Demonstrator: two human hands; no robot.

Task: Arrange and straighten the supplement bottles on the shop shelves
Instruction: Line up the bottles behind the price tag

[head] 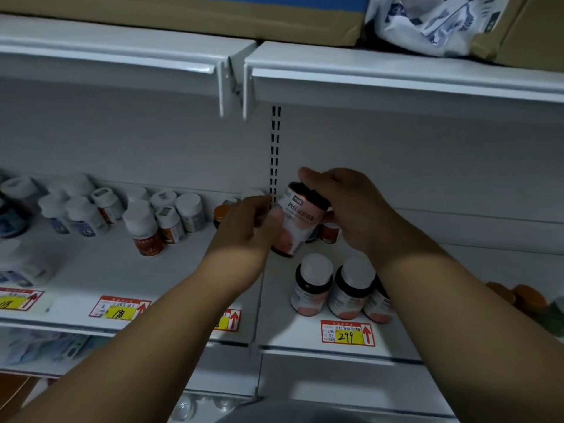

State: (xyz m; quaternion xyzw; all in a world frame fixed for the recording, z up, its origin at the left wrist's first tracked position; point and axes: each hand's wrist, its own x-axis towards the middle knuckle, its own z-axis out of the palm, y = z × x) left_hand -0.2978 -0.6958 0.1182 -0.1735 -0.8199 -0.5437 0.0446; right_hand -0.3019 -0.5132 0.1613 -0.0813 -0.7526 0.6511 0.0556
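Two bare forearms reach up from the bottom edge toward the middle shelf, and between the hands sits a dark bottle with a pink and white label, tilted with its dark cap leaning up and to the right. It is held in the air above the shelf, in front of the slotted upright in the back wall. The left hand forms one grip: its fingers curl round the lower left side of the bottle's body. The right hand forms the other, with fingers bent over the top and closed on the cap, thumb side toward the back wall. Both are clamped on this one bottle, which lies directly between them.

Just below and in front of it, three matching bottles with pale caps stand in a close row near the shelf's front edge, the rightmost partly hidden by the right forearm. Under them hangs a red and yellow price tag reading 299. To the left, a loose cluster of white-capped bottles stands unevenly spaced, some with red labels, some with bluish ones. More price tags line that section's front edge. Orange caps show at far right. On the top shelf rest cardboard boxes and a crumpled white bag.
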